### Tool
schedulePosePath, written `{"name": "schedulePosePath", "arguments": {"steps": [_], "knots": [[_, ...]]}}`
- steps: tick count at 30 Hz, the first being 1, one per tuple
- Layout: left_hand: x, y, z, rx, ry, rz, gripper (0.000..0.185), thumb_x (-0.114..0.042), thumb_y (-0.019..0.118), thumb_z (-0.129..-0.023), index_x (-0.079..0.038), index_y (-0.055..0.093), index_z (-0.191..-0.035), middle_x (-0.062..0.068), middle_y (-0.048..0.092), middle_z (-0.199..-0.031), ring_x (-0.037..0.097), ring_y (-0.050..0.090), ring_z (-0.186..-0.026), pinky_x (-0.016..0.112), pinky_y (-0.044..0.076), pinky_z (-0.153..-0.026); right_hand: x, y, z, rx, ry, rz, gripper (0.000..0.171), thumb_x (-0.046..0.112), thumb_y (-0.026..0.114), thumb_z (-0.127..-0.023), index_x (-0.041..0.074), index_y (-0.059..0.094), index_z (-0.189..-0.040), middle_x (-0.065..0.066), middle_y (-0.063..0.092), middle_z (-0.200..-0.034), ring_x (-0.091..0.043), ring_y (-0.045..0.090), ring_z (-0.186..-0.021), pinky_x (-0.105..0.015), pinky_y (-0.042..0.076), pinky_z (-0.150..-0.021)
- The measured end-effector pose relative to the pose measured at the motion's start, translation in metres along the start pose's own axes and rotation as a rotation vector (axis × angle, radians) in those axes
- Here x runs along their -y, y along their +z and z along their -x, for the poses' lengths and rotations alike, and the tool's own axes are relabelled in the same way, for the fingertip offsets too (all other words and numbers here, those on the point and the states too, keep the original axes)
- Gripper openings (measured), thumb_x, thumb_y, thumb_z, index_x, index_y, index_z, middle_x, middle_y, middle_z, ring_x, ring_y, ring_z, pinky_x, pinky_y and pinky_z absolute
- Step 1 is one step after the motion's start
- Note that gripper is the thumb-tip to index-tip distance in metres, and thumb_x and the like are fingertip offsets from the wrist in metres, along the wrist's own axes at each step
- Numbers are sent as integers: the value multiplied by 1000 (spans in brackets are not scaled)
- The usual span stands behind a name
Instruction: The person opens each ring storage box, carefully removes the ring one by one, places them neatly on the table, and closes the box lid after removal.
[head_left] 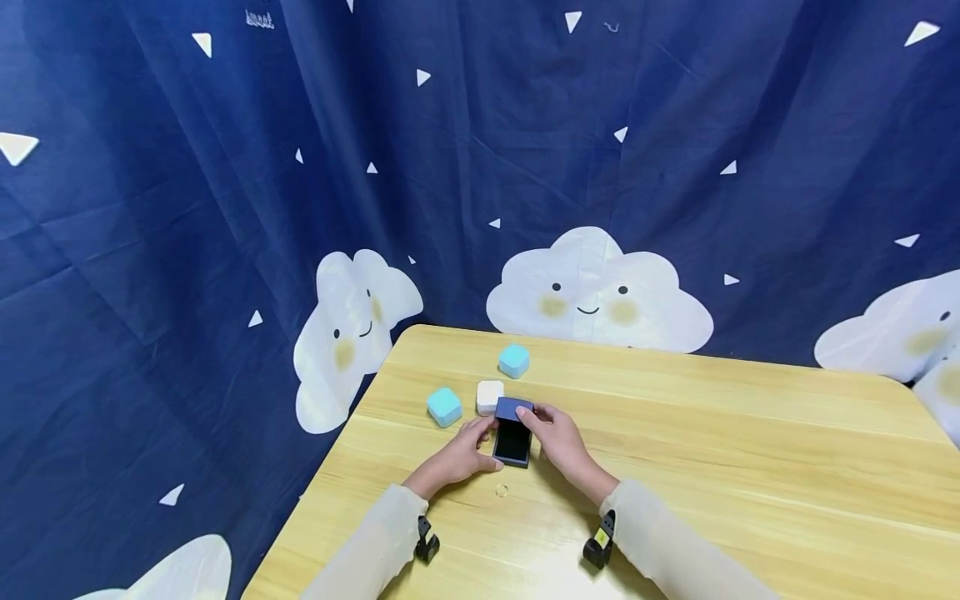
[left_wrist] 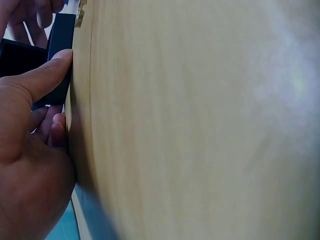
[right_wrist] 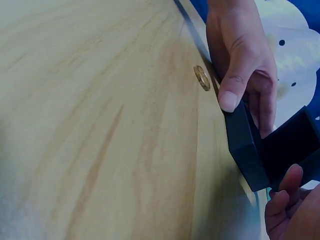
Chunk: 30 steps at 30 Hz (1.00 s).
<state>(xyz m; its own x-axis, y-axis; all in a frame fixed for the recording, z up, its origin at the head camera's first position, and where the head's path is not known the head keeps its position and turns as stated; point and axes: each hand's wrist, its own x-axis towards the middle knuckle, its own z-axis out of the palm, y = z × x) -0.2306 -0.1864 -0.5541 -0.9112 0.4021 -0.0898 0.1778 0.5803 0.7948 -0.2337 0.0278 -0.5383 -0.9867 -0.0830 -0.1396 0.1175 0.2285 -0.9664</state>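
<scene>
Sleeves frame the head view: left hand [head_left: 463, 454] and right hand [head_left: 558, 442] pinch the dark box [head_left: 513, 433] between them on the desk [head_left: 750, 467], a ring [head_left: 502, 491] just behind. Left wrist: thumb [left_wrist: 47, 75] presses the box's side [left_wrist: 60, 55], mostly hidden. Right wrist: right fingers [right_wrist: 287, 192] cut off, grip half visible.

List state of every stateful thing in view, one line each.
dark blue box: open, lid up, on the table, steadied by both hands
left hand: holds box's side
right hand: holds lid
ring: lies loose on table, outside box
two teal boxes, white box: closed, untouched
</scene>
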Motion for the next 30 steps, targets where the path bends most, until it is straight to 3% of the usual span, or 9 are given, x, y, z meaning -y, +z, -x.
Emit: {"name": "schedulePosePath", "arguments": {"steps": [6, 9, 12, 13, 23, 30], "knots": [[1, 0, -1, -3, -9, 6, 84, -15, 83, -83, -10, 39, -154, 7, 53, -140, 22, 47, -118, 45, 41, -106, -1, 0, 1, 4, -19, 10, 79, 60, 67, -89, 3, 54, -142, -17, 66, -127, -17, 50, -57, -29, 45, -52], [2, 0, -2, 1, -14, 3, 84, -14, 83, -83, -11, 39, -154, 6, 53, -139, 21, 47, -118, 44, 41, -105, -2, 0, 2, -4, -50, 54, 78, 57, 67, -90, 1, 54, -142, -19, 65, -130, -24, 65, -85, -38, 55, -74], [2, 0, -3, 1, -21, 5, 84, -14, 83, -82, -13, 39, -155, 5, 53, -139, 22, 46, -118, 44, 40, -105, -3, 0, 2, -11, -79, 92, 75, 53, 68, -92, -1, 54, -142, -20, 64, -131, -31, 59, -122, -48, 48, -102], [2, 0, -4, 0, -27, 6, 85, -15, 83, -82, -13, 39, -155, 5, 53, -139, 21, 46, -118, 44, 40, -106, -4, 0, 2, -8, -82, 95, 75, 52, 68, -92, -1, 53, -142, -20, 64, -131, -32, 57, -126, -50, 45, -107], [1, 1, -4, -11, -50, 9, 85, -16, 84, -82, -10, 39, -154, 7, 52, -136, 22, 46, -117, 45, 41, -104, -3, -3, 5, 41, -61, 72, 81, 51, 72, -89, 0, 48, -147, -20, 60, -138, -31, 56, -127, -49, 46, -105], [0, 2, -3, -13, -41, 5, 84, -16, 84, -81, -9, 40, -153, 6, 53, -132, 21, 46, -115, 44, 42, -101, -5, -6, 6, 69, -80, 78, 84, 50, 73, -89, -2, 45, -149, -21, 57, -141, -37, 50, -135, -54, 41, -110]]}}
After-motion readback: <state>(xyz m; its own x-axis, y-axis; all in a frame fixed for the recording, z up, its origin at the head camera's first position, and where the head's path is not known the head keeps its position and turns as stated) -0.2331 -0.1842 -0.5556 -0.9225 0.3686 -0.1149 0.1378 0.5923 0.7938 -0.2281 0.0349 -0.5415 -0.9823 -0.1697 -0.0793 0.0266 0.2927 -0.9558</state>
